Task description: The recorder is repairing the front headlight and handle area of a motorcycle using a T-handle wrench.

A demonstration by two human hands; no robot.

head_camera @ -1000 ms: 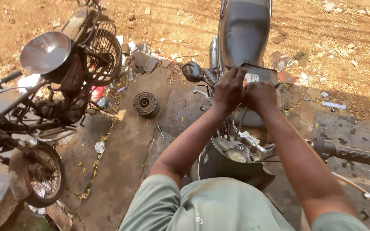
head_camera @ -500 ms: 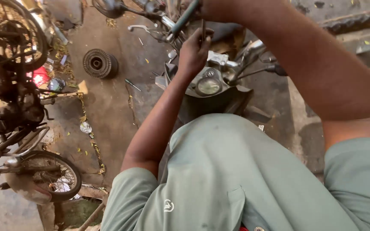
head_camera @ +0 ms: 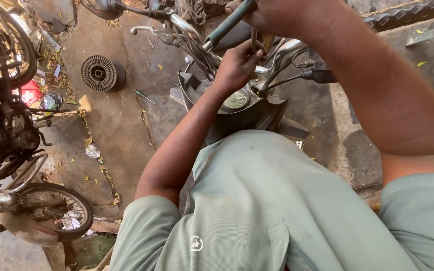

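Handlebar [head_camera: 277, 52] now sits lower; ribbed disc [head_camera: 101, 74] and screwdriver [head_camera: 144, 97] lie left.

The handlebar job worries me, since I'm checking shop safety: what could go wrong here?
The left hand steadies a thin rod that the right hand seems set to strike with a dark-handled tool; a miss could hit the left fingers. A slip might also crack the gauge just below.

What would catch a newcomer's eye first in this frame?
The two bare hands at top centre: the left hand pinches a thin metal rod above the round green-faced speedometer, and the right hand grips a dark green tool handle. At left, a ribbed black round clutch-like disc lies on the dusty ground beside a parked motorcycle's spoked wheel.
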